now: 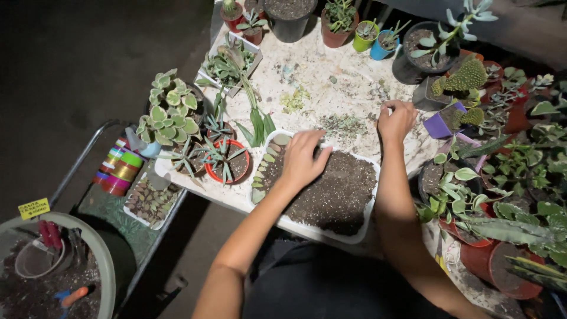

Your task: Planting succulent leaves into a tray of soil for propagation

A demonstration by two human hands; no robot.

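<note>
A white rectangular tray full of dark soil lies on the table in front of me. Succulent leaves are lined up along its left edge. My left hand rests palm down on the soil near the tray's far left corner, fingers together. My right hand is beyond the tray on the speckled tabletop, fingers curled down onto small plant bits; whether it holds any is unclear. A pile of small leaf cuttings lies between the hands.
Potted succulents ring the table: a red pot left of the tray, a variegated plant, pots along the far edge, cacti and leafy pots at right. A cart with coloured tape rolls stands at left.
</note>
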